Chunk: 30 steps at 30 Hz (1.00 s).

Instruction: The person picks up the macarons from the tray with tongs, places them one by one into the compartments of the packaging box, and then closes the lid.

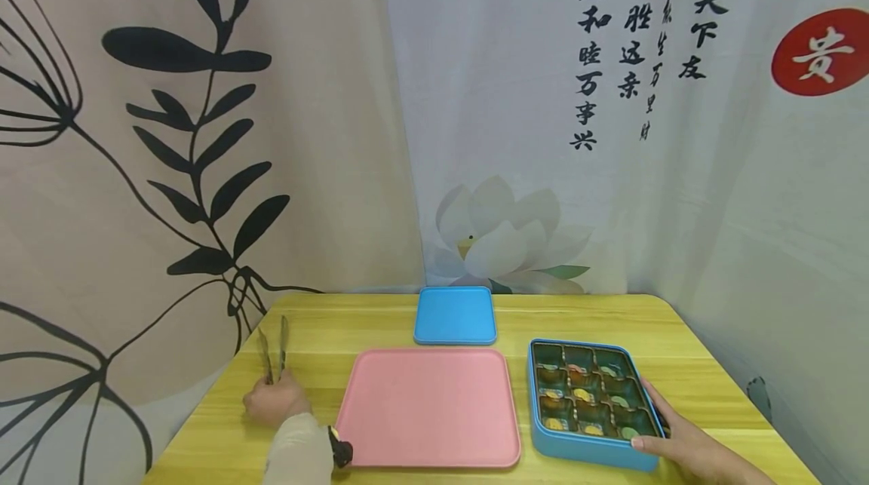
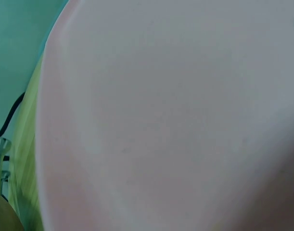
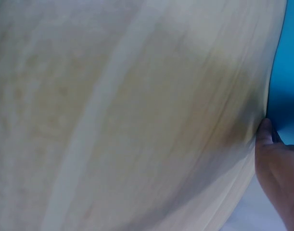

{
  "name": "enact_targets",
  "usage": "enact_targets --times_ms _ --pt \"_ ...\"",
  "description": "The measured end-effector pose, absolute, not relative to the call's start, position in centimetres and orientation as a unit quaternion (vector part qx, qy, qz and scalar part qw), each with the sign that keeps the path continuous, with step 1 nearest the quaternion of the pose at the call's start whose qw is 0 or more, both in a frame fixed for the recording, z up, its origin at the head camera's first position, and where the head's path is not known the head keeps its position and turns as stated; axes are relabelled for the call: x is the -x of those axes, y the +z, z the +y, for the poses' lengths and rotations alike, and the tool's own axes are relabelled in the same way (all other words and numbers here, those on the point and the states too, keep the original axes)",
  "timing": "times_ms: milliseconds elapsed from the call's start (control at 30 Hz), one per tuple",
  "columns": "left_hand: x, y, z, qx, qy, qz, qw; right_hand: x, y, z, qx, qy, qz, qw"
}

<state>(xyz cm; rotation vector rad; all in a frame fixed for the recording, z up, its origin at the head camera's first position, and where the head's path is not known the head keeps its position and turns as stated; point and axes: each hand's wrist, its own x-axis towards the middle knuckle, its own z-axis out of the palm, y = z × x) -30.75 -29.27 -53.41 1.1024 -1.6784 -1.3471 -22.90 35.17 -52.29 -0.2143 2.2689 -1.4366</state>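
At the table's left side my left hand holds a pair of slim metal tongs, their two arms spread apart and pointing away from me. Nothing is between the tips. A pink tray lies flat just right of that hand; its pale surface fills most of the left wrist view. On the right, a blue box has a dark insert with several compartments, holding small yellow, green and reddish pieces. My right hand grips this box at its near right corner, thumb on the front rim and fingers along the side, partly hidden.
A smaller blue tray lies behind the pink one, near the back edge of the yellow wood-grain table. Behind the table hangs a printed curtain with plants and lettering.
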Motion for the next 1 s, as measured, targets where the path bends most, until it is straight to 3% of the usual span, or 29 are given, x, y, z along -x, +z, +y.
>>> enact_targets --times_ms 467,1000 --pt "30.8 -53.7 -28.9 -0.435 -0.495 -0.665 0.353 23.0 -52.3 35.3 0.089 -0.514 0.825 0.22" --pt "30.6 -52.7 -29.5 -0.441 -0.453 -0.724 0.275 22.4 -51.9 34.7 0.068 -0.523 0.823 0.211"
